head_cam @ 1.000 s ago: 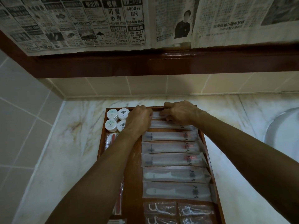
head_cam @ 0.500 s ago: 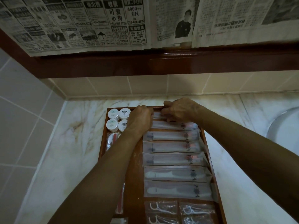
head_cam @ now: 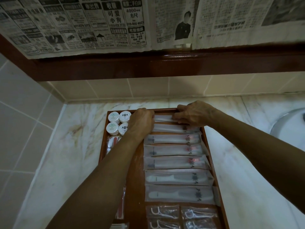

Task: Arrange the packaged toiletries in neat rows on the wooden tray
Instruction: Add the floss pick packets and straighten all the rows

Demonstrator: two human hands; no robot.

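A wooden tray (head_cam: 208, 146) lies on the marble counter, holding a column of long clear packets. At its far end, my left hand (head_cam: 141, 123) and my right hand (head_cam: 192, 115) both pinch the ends of the farthest packet (head_cam: 163, 118). Just below lies another white packet (head_cam: 166, 128), then several packaged toothbrushes (head_cam: 173, 150) and two packaged combs (head_cam: 178, 177). Floss pick packets (head_cam: 165, 213) fill the near end. Round white jars (head_cam: 118, 123) sit in the tray's far left corner. Red-and-white packets (head_cam: 111, 142) lie along the left side, partly hidden by my left forearm.
The marble counter (head_cam: 74, 154) meets tiled walls at the left and back. A white basin (head_cam: 290, 124) sits at the right edge. A dark wooden ledge (head_cam: 165, 65) with newspaper (head_cam: 99, 22) above it overhangs the back wall.
Both hands stay on the farthest packet at the tray's far end. My right hand has shifted slightly toward the back rim.
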